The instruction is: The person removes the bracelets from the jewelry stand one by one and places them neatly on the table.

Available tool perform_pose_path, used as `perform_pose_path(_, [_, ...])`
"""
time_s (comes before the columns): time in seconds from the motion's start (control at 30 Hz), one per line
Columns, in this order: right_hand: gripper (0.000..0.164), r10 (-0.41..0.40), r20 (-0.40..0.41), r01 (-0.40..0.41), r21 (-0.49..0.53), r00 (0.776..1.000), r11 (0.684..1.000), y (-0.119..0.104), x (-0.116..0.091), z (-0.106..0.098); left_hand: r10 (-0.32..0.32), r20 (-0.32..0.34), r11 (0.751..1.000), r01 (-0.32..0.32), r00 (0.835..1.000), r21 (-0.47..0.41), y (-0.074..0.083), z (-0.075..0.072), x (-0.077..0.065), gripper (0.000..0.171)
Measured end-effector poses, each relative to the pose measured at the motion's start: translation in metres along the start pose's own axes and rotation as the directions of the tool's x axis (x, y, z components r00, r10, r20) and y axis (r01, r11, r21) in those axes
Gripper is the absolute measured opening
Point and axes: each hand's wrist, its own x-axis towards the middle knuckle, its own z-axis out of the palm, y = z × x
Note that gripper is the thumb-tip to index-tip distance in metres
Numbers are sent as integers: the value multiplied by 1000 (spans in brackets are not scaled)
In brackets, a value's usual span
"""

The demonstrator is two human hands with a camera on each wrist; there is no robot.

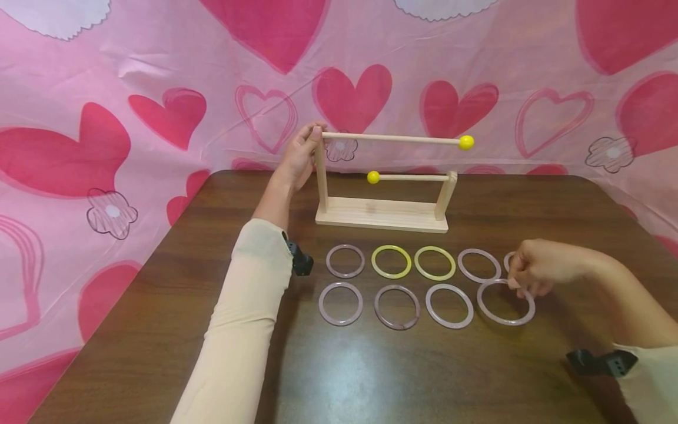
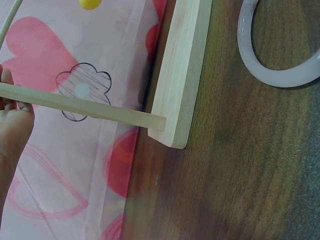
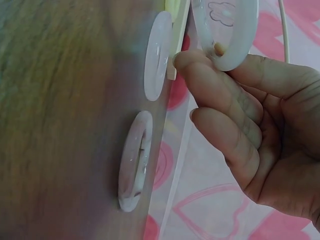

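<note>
My left hand point(image 1: 299, 158) grips the top of the taller left post of a light wooden stand point(image 1: 381, 213), which rises from the tabletop. In the left wrist view the post point(image 2: 85, 105) runs across to the hand, partly out of frame. Each of the stand's two horizontal rods ends in a yellow ball point(image 1: 466, 142). Between thumb and fingers, my right hand point(image 1: 545, 265) pinches a pale lilac bangle point(image 1: 505, 322), raised off the table in the right wrist view. Partly hidden behind that hand lies another bangle point(image 1: 507, 261).
Several bangles lie in two rows before the stand, among them a yellow bangle point(image 1: 391, 276) and a brownish-purple bangle point(image 1: 397, 327). The brown wooden table point(image 1: 175, 282) ends at a pink heart-print cloth point(image 1: 349, 35) hanging behind it.
</note>
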Motion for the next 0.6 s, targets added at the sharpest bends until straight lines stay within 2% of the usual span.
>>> perform_pose_path(0.27, [14, 6, 1, -6, 5, 1000, 1000, 4, 0, 7, 10, -8, 1000, -10, 1000, -7, 1, 1, 0, 14])
perform_pose_path(0.6, [10, 55, -16, -55, 9, 998, 998, 8, 1, 12, 13, -13, 1000, -13, 1000, 4, 0, 1, 0, 14])
